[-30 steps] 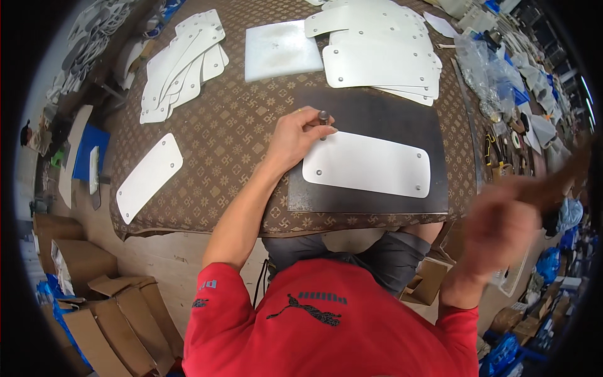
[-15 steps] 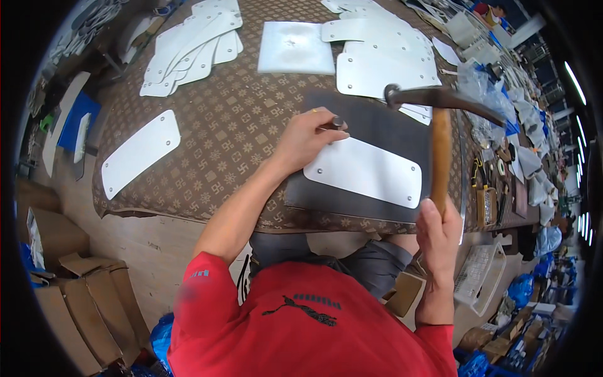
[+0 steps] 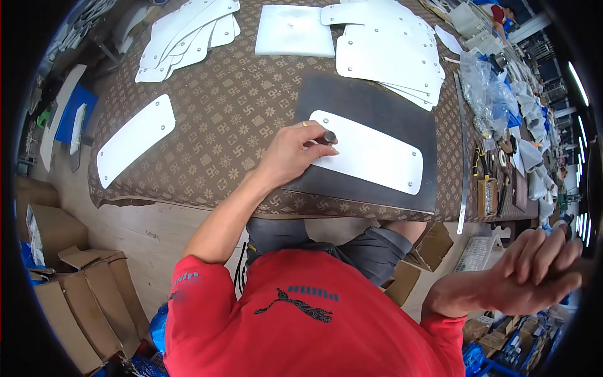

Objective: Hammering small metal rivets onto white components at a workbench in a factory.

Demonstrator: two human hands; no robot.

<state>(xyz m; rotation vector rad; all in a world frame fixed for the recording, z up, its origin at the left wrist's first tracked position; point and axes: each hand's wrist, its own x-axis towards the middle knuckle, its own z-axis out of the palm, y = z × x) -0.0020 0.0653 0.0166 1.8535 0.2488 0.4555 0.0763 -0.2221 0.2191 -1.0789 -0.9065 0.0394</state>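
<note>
Punch held upright on a white panel

Bench (image 3: 239, 119) with a brown patterned cover carries a dark mat (image 3: 377, 107); on the mat lies a long white panel (image 3: 370, 154) with rivets at its corners. Left hand (image 3: 292, 154) pinches a small dark punch (image 3: 328, 136) at the panel's left end. Right hand (image 3: 534, 273) is off the bench at lower right, blurred, fingers curled around a handle, its tool out of view

Upright dark punch (image 3: 329, 136) on flat white panel (image 3: 370, 158)

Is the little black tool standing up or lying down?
Standing up: the left hand holds the punch upright on the white panel.
</note>
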